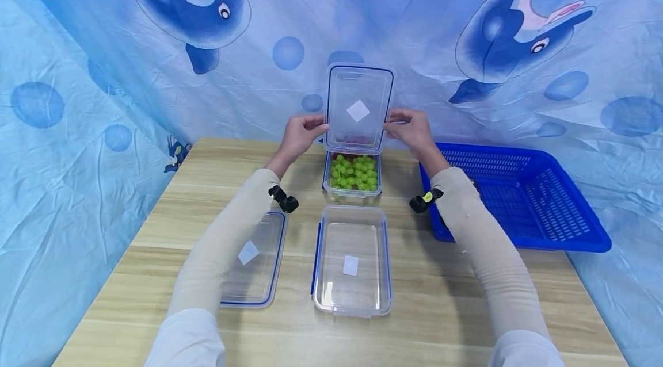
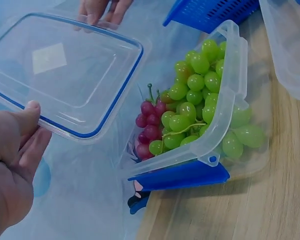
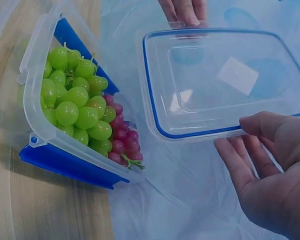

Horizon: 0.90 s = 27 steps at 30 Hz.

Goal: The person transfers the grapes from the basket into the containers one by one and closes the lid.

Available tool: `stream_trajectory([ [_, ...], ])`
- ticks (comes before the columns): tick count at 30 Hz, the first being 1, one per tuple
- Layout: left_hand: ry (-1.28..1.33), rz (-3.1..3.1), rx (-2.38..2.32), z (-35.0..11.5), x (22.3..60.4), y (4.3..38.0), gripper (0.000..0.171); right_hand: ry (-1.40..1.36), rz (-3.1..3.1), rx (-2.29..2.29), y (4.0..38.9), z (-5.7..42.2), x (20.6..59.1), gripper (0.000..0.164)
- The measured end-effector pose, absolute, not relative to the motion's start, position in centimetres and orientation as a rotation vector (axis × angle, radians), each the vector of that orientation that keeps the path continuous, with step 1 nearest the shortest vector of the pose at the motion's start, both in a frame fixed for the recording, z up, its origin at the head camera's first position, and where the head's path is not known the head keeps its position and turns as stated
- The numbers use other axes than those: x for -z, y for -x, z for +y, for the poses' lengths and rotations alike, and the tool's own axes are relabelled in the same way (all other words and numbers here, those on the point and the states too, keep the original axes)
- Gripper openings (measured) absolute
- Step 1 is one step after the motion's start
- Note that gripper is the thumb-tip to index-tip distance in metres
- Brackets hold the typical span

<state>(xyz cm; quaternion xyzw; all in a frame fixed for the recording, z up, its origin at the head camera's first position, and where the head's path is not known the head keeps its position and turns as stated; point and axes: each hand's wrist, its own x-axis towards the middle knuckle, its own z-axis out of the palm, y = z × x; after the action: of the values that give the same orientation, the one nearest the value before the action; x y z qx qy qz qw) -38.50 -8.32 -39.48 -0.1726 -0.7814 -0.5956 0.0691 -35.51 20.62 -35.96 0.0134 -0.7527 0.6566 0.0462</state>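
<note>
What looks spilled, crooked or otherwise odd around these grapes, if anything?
Nothing looks spilled; the grapes sit inside their container. One mild oddity: the white label on the raised lid is crooked, turned like a diamond against the lid's straight edges.

I log: grapes (image 1: 357, 172) in far box (image 1: 352, 192); near box (image 1: 352, 295) before it on desk (image 1: 290, 335); flat lid (image 1: 259, 278) left, basket (image 1: 561, 206) right; raised lid (image 1: 357, 88) at far box's far end, between left hand (image 1: 300, 135) and right hand (image 1: 411, 128).
</note>
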Motion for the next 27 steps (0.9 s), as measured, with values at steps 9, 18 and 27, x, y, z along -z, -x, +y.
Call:
stream_trajectory([
  [9,0.578,-2.39,1.526,-8.5,39.5,37.8,0.034,-0.106,-2.21,-1.95,35.5,20.7,36.7,0.016],
  [18,0.653,-2.411,1.645,-8.6,40.5,37.0,0.034,0.026,-2.025,-2.266,35.3,20.5,37.6,0.023],
  [27,0.442,-2.228,2.239,-8.5,40.5,37.4,0.033,0.075,-1.997,-2.247,35.5,20.1,38.5,0.032],
])
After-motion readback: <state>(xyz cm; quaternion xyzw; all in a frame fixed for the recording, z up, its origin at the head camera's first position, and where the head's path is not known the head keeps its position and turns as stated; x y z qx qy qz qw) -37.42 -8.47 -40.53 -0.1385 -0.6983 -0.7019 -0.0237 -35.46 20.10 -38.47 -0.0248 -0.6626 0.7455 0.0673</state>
